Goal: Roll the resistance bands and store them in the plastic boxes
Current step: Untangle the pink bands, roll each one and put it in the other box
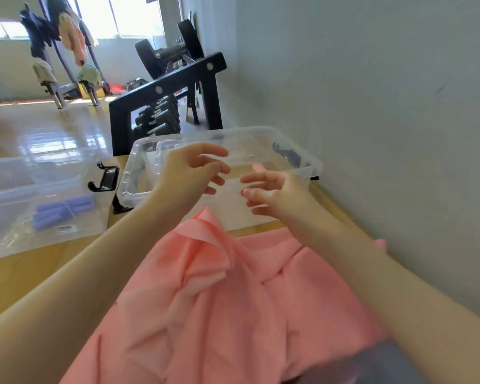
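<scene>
1. Gym room bkgd: shiny pale floor, black dumbbell rack (175,87) just behind the worktop, clothes hung on a frame (58,37) by bright windows far left, grey-green wall (372,92) close along the right side.
2. Wooden worktop (25,275) carries the lot. Clear plastic box (222,151) sits at the far edge, open top, w/ what looks like a smaller clear tray or lid inside on its left; something dark lies at its right end, too blurred to name.
3. Second clear box (17,178) at far left, w/ a flat clear bag of purple rolled pieces (64,210) in front of it. Black clip-like part (106,177) lies between the two boxes.
4. Pink resistance band (233,286) is spread loose and creased on the worktop's near side, one folded corner peaking up just below the hands. Not rolled yet, not in any box.
5. Left hand (189,173) and right hand (275,195) hover apart over the near rim of the box, above the band. Fingers (211,151) on both are loosely spread, gripping nothing; no contact w/ band that I can see.
6. Step in hand, my read: start the roll. Advice: flatten creases first, fold the band to a narrow even strip, square up one end, roll tight w/ both thumbs, keep edges aligned so it doesn't cone out.
7. Keep a pinch on the finished roll till it's down in the box, else it'll prob spring open.
</scene>
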